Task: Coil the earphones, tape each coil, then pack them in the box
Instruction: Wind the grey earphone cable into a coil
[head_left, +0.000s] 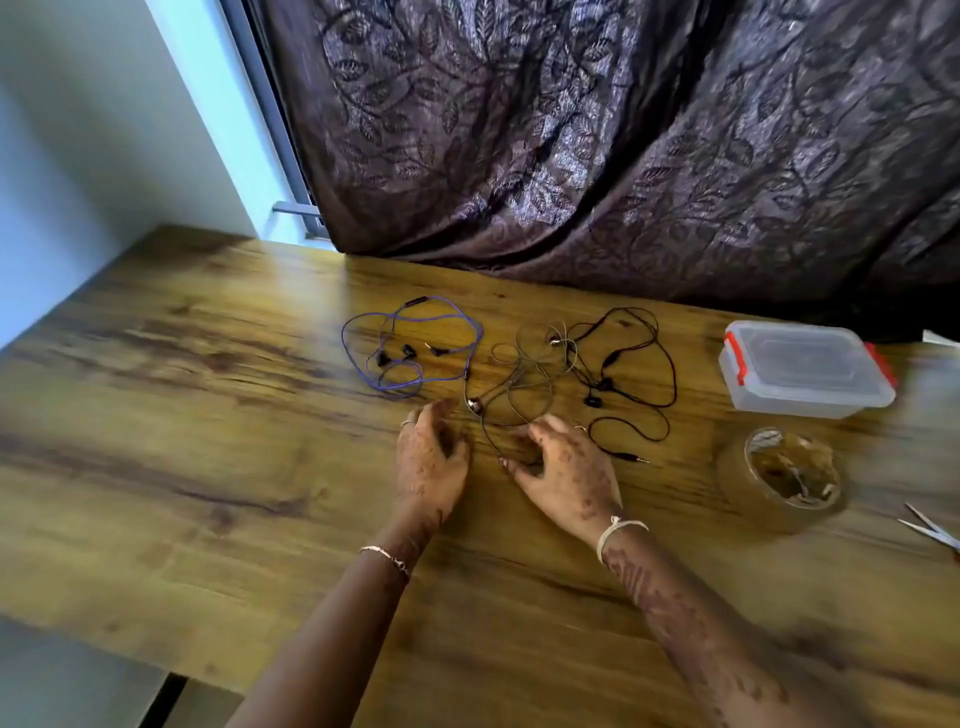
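Left hand (431, 460): low over the wooden table (208, 415), palm turned inward, fingers loosely curled with nothing seen in them; a thin bracelet on the wrist.
Right hand (569, 470): just right of the left hand, fingers spread and bent over the table; a thin cable runs up to its thumb, but blur hides whether thumb and fingers pinch it. A pale string is tied round the wrist.
Blue earphones (409, 351): beyond the left hand and slightly to its left, lying uncoiled in loose loops on the table.
Grey earphones (474, 404): beyond and between the two hands, uncoiled; one earbud lies just beside the left fingertips, and its cable drops down into the gap between the hands.
Black earphones (592, 401): beyond the right hand and to its right, uncoiled; the plug lies close to the right of the right hand.
Box (805, 369): well to the right of the right hand, clear plastic with red clips, lid on.
Tape roll (732, 483): right of the right hand, nearer than the box, lying flat.
Scissors (935, 530): far right at the picture's edge, only the blades showing.
Curtain (571, 130): dark, leaf-patterned, hanging beyond everything on the table.
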